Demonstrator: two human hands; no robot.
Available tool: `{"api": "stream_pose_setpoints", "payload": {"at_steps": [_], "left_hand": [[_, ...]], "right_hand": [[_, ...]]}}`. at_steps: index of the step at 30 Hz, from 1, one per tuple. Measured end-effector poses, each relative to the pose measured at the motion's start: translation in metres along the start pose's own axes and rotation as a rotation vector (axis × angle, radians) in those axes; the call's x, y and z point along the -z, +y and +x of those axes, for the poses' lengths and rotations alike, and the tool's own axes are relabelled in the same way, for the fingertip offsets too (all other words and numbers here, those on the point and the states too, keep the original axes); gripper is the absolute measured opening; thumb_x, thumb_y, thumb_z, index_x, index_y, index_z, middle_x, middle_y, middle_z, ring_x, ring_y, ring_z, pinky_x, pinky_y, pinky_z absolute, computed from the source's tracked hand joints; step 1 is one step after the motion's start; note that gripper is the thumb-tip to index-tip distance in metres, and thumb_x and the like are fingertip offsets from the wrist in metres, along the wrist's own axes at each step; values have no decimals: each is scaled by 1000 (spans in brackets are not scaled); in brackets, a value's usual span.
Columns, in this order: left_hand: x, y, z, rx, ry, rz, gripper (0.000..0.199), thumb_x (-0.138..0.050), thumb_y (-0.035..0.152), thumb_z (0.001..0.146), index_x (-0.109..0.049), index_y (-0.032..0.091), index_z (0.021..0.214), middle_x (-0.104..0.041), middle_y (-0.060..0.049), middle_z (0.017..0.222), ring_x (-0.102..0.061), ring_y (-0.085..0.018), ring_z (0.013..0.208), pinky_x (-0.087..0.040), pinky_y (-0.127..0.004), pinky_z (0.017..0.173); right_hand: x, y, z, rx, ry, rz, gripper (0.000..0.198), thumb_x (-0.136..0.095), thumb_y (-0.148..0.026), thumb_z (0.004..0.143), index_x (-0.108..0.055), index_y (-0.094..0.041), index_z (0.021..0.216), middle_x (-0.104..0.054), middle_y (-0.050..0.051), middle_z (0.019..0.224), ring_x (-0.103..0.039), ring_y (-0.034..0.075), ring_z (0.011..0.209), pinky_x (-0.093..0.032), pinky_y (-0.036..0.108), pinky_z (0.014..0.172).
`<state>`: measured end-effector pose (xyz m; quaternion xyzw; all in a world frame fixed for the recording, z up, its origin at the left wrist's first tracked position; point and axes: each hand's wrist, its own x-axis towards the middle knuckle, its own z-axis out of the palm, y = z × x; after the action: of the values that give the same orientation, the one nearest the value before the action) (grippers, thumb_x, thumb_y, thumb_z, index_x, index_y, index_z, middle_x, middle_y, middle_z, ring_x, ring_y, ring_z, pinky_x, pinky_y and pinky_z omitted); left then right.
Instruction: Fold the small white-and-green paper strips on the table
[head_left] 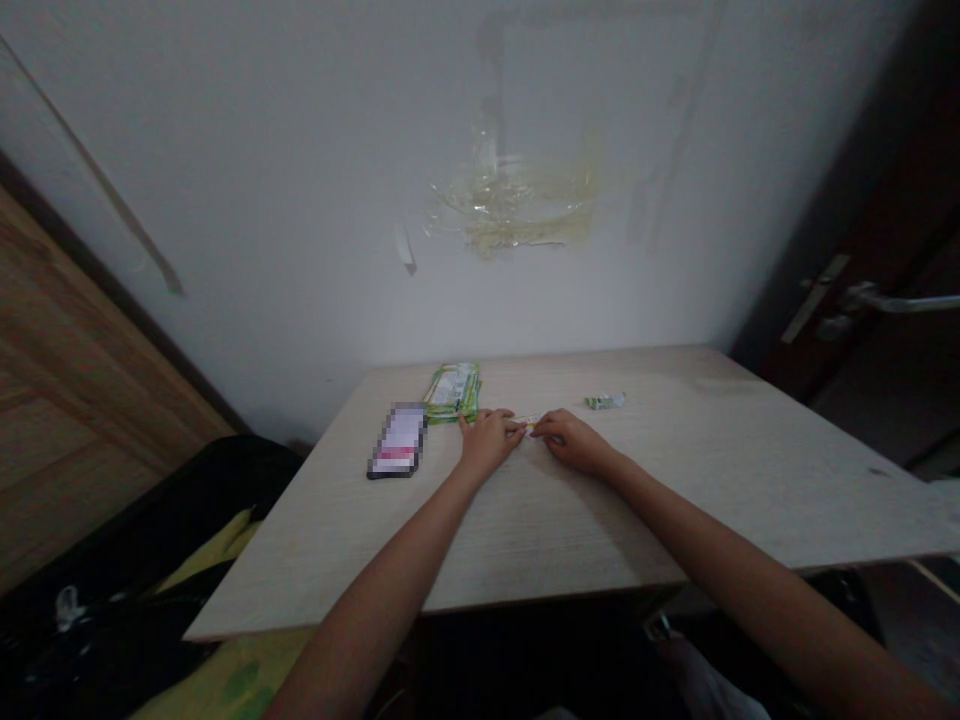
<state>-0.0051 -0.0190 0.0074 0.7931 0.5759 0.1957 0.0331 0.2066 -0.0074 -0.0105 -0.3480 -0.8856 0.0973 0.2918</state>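
Observation:
Between my two hands, low on the pale tabletop, lies a small narrow white-and-yellow packet point(529, 421), partly covered by fingers. My left hand point(489, 440) is closed, its fingertips pinching the packet's left end. At the other end, the bent fingers and thumb of my right hand point(571, 438) grip it. A stack of flat green-and-white packets point(452, 388) lies just beyond and left of my left hand. One small crumpled or folded green-and-white packet point(604, 401) rests beyond my right hand. Print on the packets is too small to read.
A phone point(400, 440) with its screen lit and blurred lies left of the packets. The table point(525, 550) meets a wall point(300, 200) with old tape marks point(525, 205). A dark door point(885, 250) with a metal handle point(900, 300) stands at the right.

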Motion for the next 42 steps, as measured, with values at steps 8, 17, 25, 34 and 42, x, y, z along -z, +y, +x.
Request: {"api": "stream_pose_setpoints", "payload": {"at_steps": [8, 17, 25, 34, 42], "left_hand": [[0, 1, -1, 6, 2, -8, 31, -48, 52, 95, -74, 41, 106, -65, 3, 132, -50, -29, 124, -12, -69, 112], [0, 2, 0, 31, 5, 8, 28, -50, 51, 94, -75, 42, 105, -65, 3, 132, -50, -29, 124, -13, -68, 112], [0, 4, -2, 58, 2, 16, 29, -51, 51, 94, -75, 42, 105, -64, 3, 133, -49, -29, 125, -12, -64, 114], [-2, 3, -2, 52, 14, 14, 29, -51, 51, 94, -74, 42, 107, -66, 2, 131, -50, -30, 124, -14, -64, 113], [-3, 2, -2, 54, 2, 15, 31, -49, 53, 94, -74, 42, 109, -64, 2, 134, -48, -30, 125, -13, -64, 114]], "right_hand": [[4, -4, -1, 4, -16, -47, 26, -57, -12, 86, -76, -20, 102, -69, 10, 102, -60, 21, 100, -49, 36, 91], [5, -5, -1, 2, -39, -91, 27, -58, -14, 86, -77, -21, 104, -68, 11, 109, -60, 22, 104, -49, 37, 93], [5, -3, -3, -6, -32, -9, 34, -57, -9, 81, -75, -22, 107, -71, 9, 112, -61, 22, 107, -48, 39, 97], [4, -2, -1, -30, -29, -4, 39, -55, -8, 79, -73, -18, 112, -72, 10, 113, -63, 21, 106, -48, 40, 99], [0, 1, -2, -25, -41, -14, 40, -55, -9, 80, -71, -18, 116, -71, 9, 119, -62, 23, 111, -46, 42, 103]]}}
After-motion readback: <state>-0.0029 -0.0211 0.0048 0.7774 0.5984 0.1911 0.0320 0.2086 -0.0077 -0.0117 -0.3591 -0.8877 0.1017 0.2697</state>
